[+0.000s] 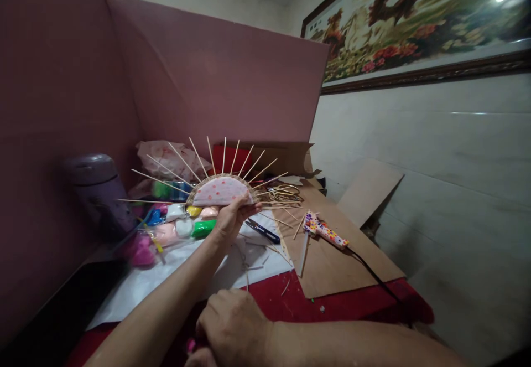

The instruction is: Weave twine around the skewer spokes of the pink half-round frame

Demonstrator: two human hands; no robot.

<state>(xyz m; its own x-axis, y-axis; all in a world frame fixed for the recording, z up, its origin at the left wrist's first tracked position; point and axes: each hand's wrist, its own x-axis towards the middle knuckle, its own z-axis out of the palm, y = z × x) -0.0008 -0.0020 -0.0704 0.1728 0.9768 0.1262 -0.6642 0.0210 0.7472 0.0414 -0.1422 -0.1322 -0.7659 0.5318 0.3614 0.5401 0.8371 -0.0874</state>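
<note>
My left hand is raised over the table and grips the lower right end of a half-round fan-shaped craft piece. Its face is white with pink-red spots, a woven twine rim runs around the curve, and thin wooden sticks spread outward from it like rays. Low in the view, close to my body, my right hand is curled closed. Whatever it may hold is hidden, though a small bright pink spot shows beside its fingers. Black-handled thread snips lie just right of my left hand.
A flower-patterned glue gun with a black cord rests on a brown board. Bags of coloured clay lie on white paper at left, near a lilac flask. Loose sticks, twine and a red cloth are around.
</note>
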